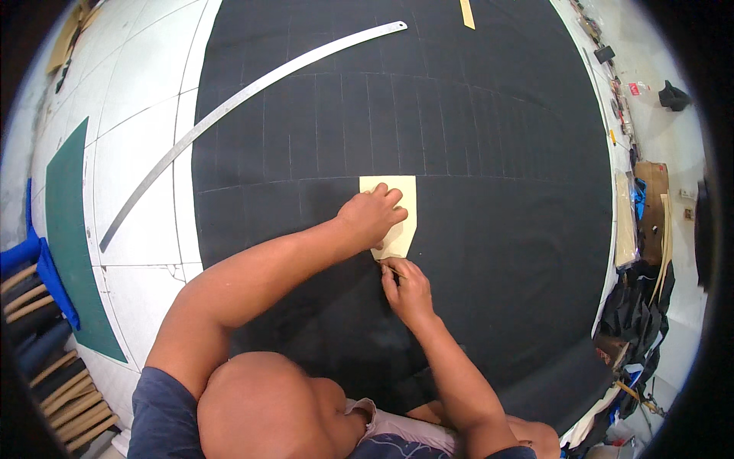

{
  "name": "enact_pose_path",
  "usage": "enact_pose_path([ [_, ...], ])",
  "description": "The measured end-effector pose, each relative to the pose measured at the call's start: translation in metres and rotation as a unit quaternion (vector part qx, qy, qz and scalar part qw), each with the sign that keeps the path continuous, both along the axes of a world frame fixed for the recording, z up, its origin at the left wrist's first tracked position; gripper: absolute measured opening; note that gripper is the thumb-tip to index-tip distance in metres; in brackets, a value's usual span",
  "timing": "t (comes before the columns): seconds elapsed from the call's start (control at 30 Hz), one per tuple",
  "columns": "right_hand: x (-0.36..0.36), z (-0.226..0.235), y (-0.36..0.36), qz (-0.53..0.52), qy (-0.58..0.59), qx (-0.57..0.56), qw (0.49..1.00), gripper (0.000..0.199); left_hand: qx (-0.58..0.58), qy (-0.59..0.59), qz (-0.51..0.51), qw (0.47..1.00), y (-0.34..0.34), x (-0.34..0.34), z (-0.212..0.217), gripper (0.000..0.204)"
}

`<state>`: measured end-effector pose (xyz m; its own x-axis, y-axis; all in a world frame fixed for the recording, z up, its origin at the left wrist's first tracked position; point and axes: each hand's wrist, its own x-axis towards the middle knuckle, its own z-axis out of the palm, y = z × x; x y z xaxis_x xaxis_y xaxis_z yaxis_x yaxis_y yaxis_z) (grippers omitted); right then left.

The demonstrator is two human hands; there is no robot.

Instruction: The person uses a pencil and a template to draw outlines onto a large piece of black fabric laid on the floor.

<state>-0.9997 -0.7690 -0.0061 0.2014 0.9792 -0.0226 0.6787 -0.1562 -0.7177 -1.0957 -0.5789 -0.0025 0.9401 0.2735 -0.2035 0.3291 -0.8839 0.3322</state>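
Observation:
A pale yellow card pattern piece, straight at the top and tapering toward its lower end, lies flat on a large sheet of black fabric. My left hand presses down on the card, its bent fingers spread over the middle and the thumb low by its left edge. Just below the card's lower end, my right hand pinches a thin, pencil-like tool whose tip is at the card's bottom edge. Faint pale lines run across the fabric beyond the card, in a grid of long curves and short uprights.
A long metal ruler lies across the fabric's left edge onto the white table. Far off is a yellow strip. A green mat and rolls of cloth are at left; cardboard and black bags at right.

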Motion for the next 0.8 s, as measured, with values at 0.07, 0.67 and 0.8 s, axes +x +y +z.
enact_pose_path([
  [0.07, 0.001, 0.000, 0.000, -0.007, 0.000, -0.008, 1.000, 0.013, 0.003, -0.001, 0.000, 1.000, -0.001, 0.002, -0.001, 0.066],
  [0.67, 0.037, 0.012, -0.004, -0.072, -0.024, -0.105, 0.992, 0.018, -0.018, 0.016, 0.017, 1.000, -0.002, 0.003, 0.001, 0.067],
  [0.8, 0.038, 0.012, -0.003, -0.069, -0.043, -0.110, 0.991, 0.016, -0.020, 0.017, 0.019, 0.999, -0.002, 0.002, 0.002, 0.067],
])
